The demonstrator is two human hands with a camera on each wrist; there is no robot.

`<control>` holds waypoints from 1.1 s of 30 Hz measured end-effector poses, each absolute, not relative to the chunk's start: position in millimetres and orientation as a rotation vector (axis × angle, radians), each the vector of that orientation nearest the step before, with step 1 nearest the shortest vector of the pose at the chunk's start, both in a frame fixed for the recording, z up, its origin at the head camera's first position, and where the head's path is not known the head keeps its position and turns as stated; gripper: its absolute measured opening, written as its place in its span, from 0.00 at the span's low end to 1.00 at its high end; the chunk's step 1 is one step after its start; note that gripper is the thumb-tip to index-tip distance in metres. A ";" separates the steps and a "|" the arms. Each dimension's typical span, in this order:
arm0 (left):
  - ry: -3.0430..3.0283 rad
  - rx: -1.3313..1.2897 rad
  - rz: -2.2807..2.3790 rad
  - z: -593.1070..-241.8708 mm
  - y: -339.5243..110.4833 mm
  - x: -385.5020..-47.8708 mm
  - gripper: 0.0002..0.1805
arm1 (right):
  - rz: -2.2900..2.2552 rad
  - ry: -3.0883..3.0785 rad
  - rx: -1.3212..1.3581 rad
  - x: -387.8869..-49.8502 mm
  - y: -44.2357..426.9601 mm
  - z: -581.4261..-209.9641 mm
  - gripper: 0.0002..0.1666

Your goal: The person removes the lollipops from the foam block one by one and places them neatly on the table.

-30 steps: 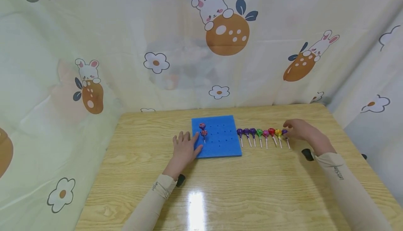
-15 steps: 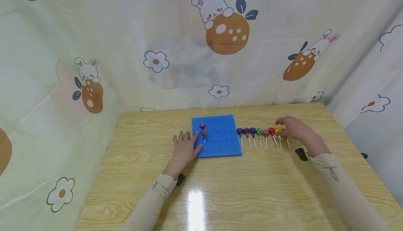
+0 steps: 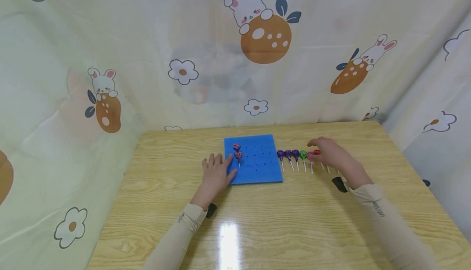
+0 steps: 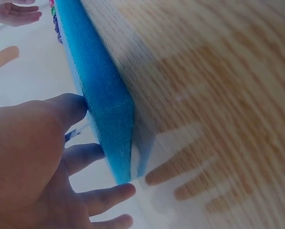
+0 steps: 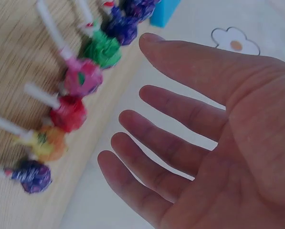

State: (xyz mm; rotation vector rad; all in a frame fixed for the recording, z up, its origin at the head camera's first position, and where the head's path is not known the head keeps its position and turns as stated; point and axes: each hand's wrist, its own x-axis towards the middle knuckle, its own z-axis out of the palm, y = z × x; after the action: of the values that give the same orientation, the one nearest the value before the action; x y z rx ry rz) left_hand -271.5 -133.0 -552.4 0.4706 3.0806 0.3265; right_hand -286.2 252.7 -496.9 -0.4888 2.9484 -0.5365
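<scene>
Right hand (image 3: 333,155) over the row of lollipops (image 3: 288,154): during the last second it has travelled leftward, from the row's right end to the pink lollipop (image 5: 83,78) and red lollipop (image 5: 69,113) — fingers relaxed and parted, grasping nothing. No lollipop has left the row, so the work is probably between picks. Left hand (image 3: 215,176): unmoved, fingers spread, touching the left edge of the blue board (image 3: 265,176), presumably to steady it. Counts: one board; two mounted lollipops (image 3: 238,155) near its left side, apparently upright; eight lying in the row on the table (image 3: 154,188), right of the board — three purple, one green (image 5: 102,49), one pink, one red, one yellow (image 5: 49,143), one end purple (image 5: 36,176)
</scene>
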 end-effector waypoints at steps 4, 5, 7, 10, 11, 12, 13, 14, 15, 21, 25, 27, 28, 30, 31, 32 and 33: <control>3.087 0.475 0.338 -552.7 -133.4 -271.9 0.32 | -0.579 2.944 -0.490 -285.8 242.0 -497.1 0.27; 3.088 0.475 0.340 -552.8 -133.3 -272.1 0.32 | -0.583 2.944 -0.489 -286.3 239.1 -497.7 0.27; 3.088 0.471 0.343 -552.9 -133.1 -272.0 0.31 | -0.578 2.943 -0.488 -287.4 233.0 -498.7 0.28; 3.079 0.461 0.343 -552.7 -132.7 -272.3 0.32 | -0.564 2.939 -0.472 -288.5 223.4 -500.2 0.29; 3.075 0.458 0.342 -552.5 -132.5 -272.3 0.32 | -0.565 2.938 -0.467 -288.6 220.3 -500.5 0.29; 3.072 0.456 0.341 -552.4 -132.5 -272.5 0.32 | -0.562 2.939 -0.464 -288.7 217.3 -500.8 0.29; 3.072 0.457 0.342 -552.1 -132.4 -272.6 0.32 | -0.566 2.940 -0.458 -288.8 214.4 -501.0 0.30; 3.068 0.455 0.340 -551.9 -132.3 -272.7 0.32 | -0.569 2.941 -0.461 -288.9 211.4 -501.3 0.29; 3.068 0.454 0.339 -551.8 -132.3 -272.7 0.32 | -0.576 2.942 -0.463 -289.0 208.6 -501.6 0.29; 3.072 0.455 0.341 -551.6 -132.4 -272.5 0.32 | -0.604 2.963 -0.522 -291.9 190.7 -502.0 0.29; 3.077 0.456 0.352 -551.1 -132.4 -272.3 0.32 | -0.625 2.976 -0.555 -294.9 180.4 -503.6 0.29; 3.073 0.451 0.352 -550.7 -132.1 -272.3 0.32 | -0.635 2.976 -0.564 -296.0 175.2 -504.7 0.30; 3.075 0.451 0.355 -550.4 -132.0 -272.2 0.32 | -0.643 2.974 -0.568 -296.6 172.6 -505.2 0.30; 3.070 0.445 0.352 -549.6 -131.5 -271.9 0.32 | -0.656 2.972 -0.580 -297.1 167.2 -505.8 0.30; 3.068 0.442 0.352 -549.1 -131.1 -271.8 0.32 | -0.663 2.969 -0.580 -297.0 164.3 -505.5 0.31; 3.065 0.439 0.351 -548.5 -130.8 -271.7 0.32 | -0.666 2.969 -0.581 -296.9 161.5 -505.7 0.30; 3.061 0.435 0.351 -548.2 -130.5 -271.7 0.32 | -0.668 2.974 -0.587 -297.0 159.1 -506.3 0.30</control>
State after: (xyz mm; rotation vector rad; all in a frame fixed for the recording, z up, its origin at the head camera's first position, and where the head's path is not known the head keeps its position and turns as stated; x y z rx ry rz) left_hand -271.7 -130.5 -548.2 0.4350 3.0615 0.3509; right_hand -297.0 159.1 -506.3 -0.5872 2.9738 -0.6679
